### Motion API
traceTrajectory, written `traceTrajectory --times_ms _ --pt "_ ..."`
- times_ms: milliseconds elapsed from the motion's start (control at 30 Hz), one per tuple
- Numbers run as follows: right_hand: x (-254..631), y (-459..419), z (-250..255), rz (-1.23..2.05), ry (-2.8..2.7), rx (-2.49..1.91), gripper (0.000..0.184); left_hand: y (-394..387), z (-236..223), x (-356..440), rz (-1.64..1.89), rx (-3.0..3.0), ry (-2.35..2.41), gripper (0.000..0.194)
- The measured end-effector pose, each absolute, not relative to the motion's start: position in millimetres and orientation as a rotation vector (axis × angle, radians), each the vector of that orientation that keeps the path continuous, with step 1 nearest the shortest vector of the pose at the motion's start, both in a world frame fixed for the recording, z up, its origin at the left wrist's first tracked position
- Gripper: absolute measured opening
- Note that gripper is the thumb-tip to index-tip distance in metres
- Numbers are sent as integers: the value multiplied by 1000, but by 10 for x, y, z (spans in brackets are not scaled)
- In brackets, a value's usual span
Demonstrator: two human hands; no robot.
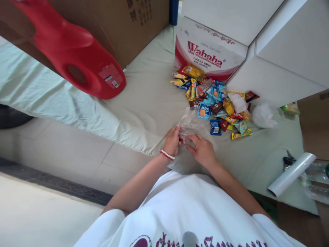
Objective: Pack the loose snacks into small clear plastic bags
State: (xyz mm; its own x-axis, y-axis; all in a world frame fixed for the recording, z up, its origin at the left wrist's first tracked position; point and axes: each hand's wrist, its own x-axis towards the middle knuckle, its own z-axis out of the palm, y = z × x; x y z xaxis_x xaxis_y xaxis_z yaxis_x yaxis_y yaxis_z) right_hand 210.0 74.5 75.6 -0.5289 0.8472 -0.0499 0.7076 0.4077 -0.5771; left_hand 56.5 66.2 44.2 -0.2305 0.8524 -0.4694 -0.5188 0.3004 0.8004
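Note:
A clear plastic bag (189, 120) is held in front of me at the table's near edge. My left hand (173, 140), with a red and white bracelet at the wrist, pinches the bag's edge. My right hand (202, 149) is beside it, thumb and fingers curled at the same bag. Just beyond the hands lies a pile of small wrapped snacks (216, 92) in blue, yellow, red and brown packets. A blue packet (204, 110) and a dark blue one (215, 127) are nearest the bag.
A red jug (77, 58) and a brown carton (123, 31) stand to the left. A Wahaha water box (205, 51) is behind the snacks. Crumpled clear plastic (264, 115) lies to their right. Further right are a silvery roll (291, 174), black-handled scissors (288, 160) and a clear bottle (317, 171).

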Motion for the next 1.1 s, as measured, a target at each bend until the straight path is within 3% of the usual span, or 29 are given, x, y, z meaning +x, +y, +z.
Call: traceTrajectory --times_ms 167,333,567,733,800,867,1000,1100 --pt "2055 724 624 1202 -1962 -1361 22 552 468 487 1199 465 1038 58" --pt "2200 829 737 1546 -1366 -1441 29 519 430 482 1092 600 1150 40" --pt "3014 824 836 1531 -913 -1565 44 513 403 79 1121 575 1511 22" --pt "3315 569 619 1429 -931 -1784 44 351 357 -7 983 1143 2099 4" --pt "3299 503 565 1365 -1028 -1828 40 270 343 62 951 1470 2283 9" --pt "3251 489 549 1340 -1131 -1831 37 229 336 145 848 1905 2067 16" --pt "3231 567 543 1302 -1297 -1816 34 350 342 232 386 2446 1123 21" --pt "3370 631 511 1163 -1481 -1847 33 517 342 191 309 2399 1300 30"
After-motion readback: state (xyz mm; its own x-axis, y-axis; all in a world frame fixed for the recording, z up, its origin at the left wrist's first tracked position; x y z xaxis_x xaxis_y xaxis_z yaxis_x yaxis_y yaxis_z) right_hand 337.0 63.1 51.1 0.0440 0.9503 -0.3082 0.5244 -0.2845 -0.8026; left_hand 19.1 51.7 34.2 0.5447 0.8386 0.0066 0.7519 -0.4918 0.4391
